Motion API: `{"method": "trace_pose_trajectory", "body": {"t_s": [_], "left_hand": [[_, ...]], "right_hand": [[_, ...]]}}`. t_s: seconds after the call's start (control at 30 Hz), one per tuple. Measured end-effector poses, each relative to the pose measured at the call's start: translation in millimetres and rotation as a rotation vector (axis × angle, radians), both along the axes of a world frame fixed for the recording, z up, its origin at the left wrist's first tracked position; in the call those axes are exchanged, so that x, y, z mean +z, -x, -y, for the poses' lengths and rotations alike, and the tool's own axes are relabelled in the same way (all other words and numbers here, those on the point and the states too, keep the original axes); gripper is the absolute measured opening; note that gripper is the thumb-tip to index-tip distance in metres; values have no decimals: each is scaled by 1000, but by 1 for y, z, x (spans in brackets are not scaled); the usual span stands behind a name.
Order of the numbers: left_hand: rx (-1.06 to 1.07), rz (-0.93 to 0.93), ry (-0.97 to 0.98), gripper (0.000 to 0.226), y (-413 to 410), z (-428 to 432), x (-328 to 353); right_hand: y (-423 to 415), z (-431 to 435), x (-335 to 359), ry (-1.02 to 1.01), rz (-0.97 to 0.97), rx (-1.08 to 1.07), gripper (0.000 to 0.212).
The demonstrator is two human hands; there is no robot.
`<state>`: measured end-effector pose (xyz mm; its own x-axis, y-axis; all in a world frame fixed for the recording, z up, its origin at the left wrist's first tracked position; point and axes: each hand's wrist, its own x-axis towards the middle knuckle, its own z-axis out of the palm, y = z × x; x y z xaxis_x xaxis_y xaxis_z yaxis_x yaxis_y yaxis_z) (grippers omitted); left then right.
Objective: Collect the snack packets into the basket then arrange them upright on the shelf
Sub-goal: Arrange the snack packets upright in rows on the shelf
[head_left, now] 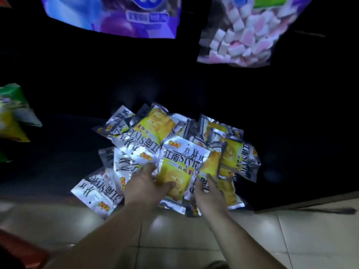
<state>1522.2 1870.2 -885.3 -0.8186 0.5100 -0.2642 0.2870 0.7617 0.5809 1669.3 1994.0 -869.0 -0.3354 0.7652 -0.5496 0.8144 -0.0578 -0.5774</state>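
Several silver and yellow snack packets [155, 136] lie in a loose pile on a dark low shelf [291, 152]. My left hand [145, 183] grips the lower edge of the top packet [180, 167], thumb across its yellow front. My right hand [207, 193] lies just right of it, fingers curled over the edge of another packet [229, 191] in the pile. A red basket rim [21, 251] shows at the bottom left corner.
A purple and blue bag [116, 14] and a bag of pink and white marshmallows [242, 33] hang above the pile. A green and yellow bag [13, 113] juts in from the left. Pale floor tiles [291, 239] run along the shelf's front edge.
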Motion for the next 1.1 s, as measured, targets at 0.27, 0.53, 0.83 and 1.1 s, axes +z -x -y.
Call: {"method": "trace_pose_trajectory", "body": {"t_s": [0.27, 0.53, 0.83, 1.1], "left_hand": [[88, 125, -153, 40, -2, -18, -2], [102, 59, -258, 25, 12, -16, 2], [56, 259, -368, 22, 13, -24, 13], [210, 455, -639, 21, 6, -19, 59]], "right_hand": [[4, -14, -25, 216, -158, -14, 80], [38, -40, -19, 250, -204, -27, 101], [24, -65, -12, 182, -296, -14, 80], [15, -34, 35, 55, -366, 42, 71]]}}
